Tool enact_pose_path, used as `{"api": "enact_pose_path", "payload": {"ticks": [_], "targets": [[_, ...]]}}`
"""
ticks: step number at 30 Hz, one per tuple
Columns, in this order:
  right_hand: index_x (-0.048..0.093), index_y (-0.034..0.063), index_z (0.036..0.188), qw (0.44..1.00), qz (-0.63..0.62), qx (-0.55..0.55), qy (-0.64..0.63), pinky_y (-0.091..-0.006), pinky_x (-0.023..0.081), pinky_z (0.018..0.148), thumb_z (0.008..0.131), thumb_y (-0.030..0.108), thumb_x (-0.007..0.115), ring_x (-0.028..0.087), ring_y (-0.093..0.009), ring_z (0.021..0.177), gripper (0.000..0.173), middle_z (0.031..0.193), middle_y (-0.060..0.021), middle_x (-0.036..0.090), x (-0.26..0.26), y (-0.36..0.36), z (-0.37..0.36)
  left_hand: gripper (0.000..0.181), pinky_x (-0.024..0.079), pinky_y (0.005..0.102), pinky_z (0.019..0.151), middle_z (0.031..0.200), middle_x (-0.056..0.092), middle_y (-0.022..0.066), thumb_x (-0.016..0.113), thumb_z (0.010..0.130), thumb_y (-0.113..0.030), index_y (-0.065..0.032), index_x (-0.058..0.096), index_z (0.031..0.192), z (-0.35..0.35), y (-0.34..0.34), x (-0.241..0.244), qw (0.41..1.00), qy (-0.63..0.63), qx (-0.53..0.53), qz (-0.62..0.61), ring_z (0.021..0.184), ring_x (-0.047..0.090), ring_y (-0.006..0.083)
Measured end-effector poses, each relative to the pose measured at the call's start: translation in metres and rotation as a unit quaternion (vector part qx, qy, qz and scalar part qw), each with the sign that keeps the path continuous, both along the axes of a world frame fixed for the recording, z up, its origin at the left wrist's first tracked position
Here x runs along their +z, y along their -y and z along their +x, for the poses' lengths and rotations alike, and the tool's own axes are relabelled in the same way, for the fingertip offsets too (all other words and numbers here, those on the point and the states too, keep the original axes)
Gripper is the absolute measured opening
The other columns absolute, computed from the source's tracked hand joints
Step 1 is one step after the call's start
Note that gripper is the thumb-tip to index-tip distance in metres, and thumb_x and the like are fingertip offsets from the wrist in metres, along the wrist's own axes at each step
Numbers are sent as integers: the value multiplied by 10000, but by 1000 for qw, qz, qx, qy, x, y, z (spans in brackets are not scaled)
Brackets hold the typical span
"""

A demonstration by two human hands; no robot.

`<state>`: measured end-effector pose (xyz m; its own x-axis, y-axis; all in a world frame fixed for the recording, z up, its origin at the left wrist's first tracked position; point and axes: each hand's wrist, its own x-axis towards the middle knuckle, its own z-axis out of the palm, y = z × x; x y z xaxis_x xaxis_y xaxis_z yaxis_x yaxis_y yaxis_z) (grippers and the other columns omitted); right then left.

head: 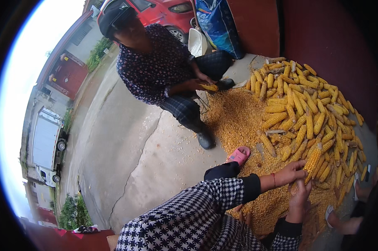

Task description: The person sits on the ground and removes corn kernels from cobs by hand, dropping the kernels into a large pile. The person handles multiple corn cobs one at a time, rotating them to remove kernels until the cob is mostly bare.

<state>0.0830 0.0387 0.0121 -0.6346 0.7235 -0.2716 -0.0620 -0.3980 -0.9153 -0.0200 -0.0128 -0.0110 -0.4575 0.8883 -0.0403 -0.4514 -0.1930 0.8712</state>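
An ear of yellow corn [313,163] is held upright and slightly tilted between my two hands. My left hand [289,172], with a red cord at the wrist, grips its side. Below it, my right hand [300,193] is closed round the ear's lower end, partly hidden by the fingers. Behind the ear lies a large heap of corn cobs [305,103]. Loose corn kernels [239,116] cover the floor from the heap to beneath my hands. Several stripped cobs lie near my sleeves.
Opposite, a seated person in a cap holds another ear of corn [209,87]. A white scoop [197,42] and a blue woven sack [218,25] stand behind. My pink slipper [239,155] rests on the kernels. At right are another person's feet in light shoes [329,216].
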Motion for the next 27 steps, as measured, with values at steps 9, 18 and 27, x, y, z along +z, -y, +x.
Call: {"api": "enact_pose_path", "payload": {"ticks": [9,18,27], "targets": [[531,31,1177,997,5,69,-26,-231,465,606,844,53,567,565,-95,774,336,957,-14,579,0,-21,-1,323,429,194,434,826,619,8,497,859,-107,-20,560,1163,-1,-8,15,997,58,-18,-46,579,534,72],[514,19,1207,998,25,49,-21,-214,470,706,844,70,586,563,-82,844,374,985,-19,584,3,-16,1,297,416,168,482,875,623,-13,539,907,-160,-24,574,1169,4,-3,23,994,89,-17,-68,660,544,32],[514,22,1214,999,11,41,-19,-214,473,722,837,67,594,567,-80,853,388,997,-20,590,-5,-17,-2,338,444,180,635,922,626,13,505,856,-67,3,565,1181,7,-9,14,994,107,10,-35,744,551,59]]}}
